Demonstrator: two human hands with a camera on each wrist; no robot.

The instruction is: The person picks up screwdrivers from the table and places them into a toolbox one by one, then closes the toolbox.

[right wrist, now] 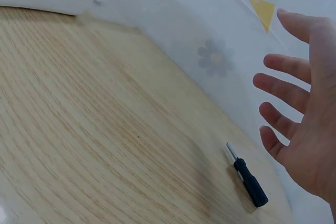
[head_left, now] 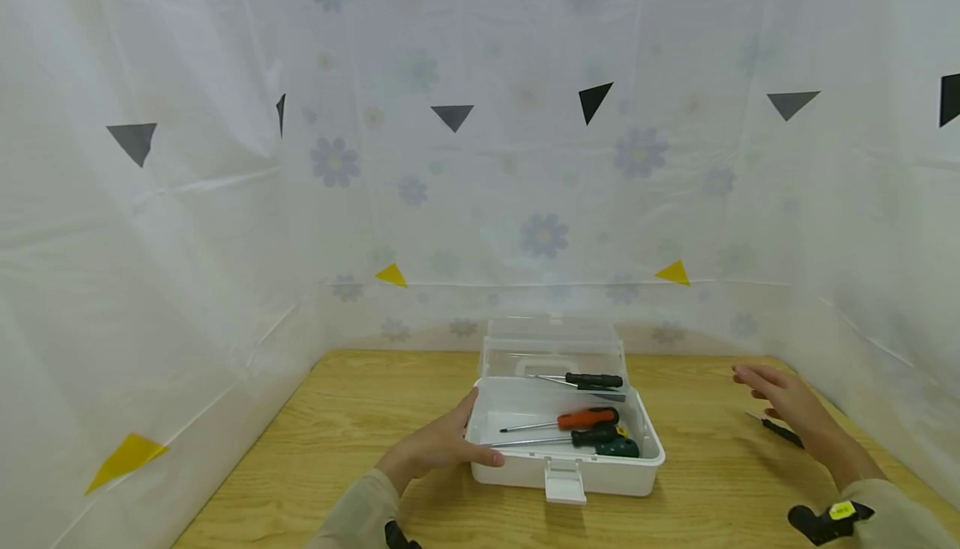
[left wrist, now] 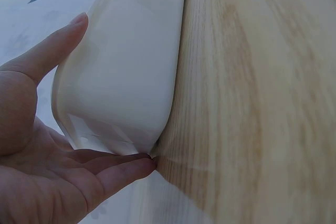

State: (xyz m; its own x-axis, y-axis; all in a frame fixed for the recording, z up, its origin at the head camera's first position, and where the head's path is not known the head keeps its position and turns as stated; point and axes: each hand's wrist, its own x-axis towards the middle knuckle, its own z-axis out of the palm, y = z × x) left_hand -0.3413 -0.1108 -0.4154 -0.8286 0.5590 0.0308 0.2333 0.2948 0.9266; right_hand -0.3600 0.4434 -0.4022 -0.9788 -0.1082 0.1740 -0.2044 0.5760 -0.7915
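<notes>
A white plastic toolbox (head_left: pixel 600 477) stands on the table with its clear lid (head_left: pixel 555 353) tipped back. My left hand (head_left: pixel 437 446) holds the box's left end, thumb at the front and fingers along the side wall (left wrist: pixel 110 77). Inside lie an orange-handled screwdriver (head_left: pixel 588 418), a black-handled screwdriver (head_left: pixel 592 436) and a dark green handle (head_left: pixel 618 447). Toward the back, another black-handled screwdriver (head_left: pixel 592 380) lies across the box. To the right, my right hand (head_left: pixel 798 407) hovers with fingers spread and loosely bent. Close by it, a small black screwdriver (right wrist: pixel 251 184) rests on the table.
The wood-grain table (head_left: pixel 360 399) is enclosed by white flowered sheeting (head_left: pixel 480 199) at the back and both sides. Black and yellow triangle markers are stuck on it. The box's white front latch (head_left: pixel 565 486) hangs down and outward.
</notes>
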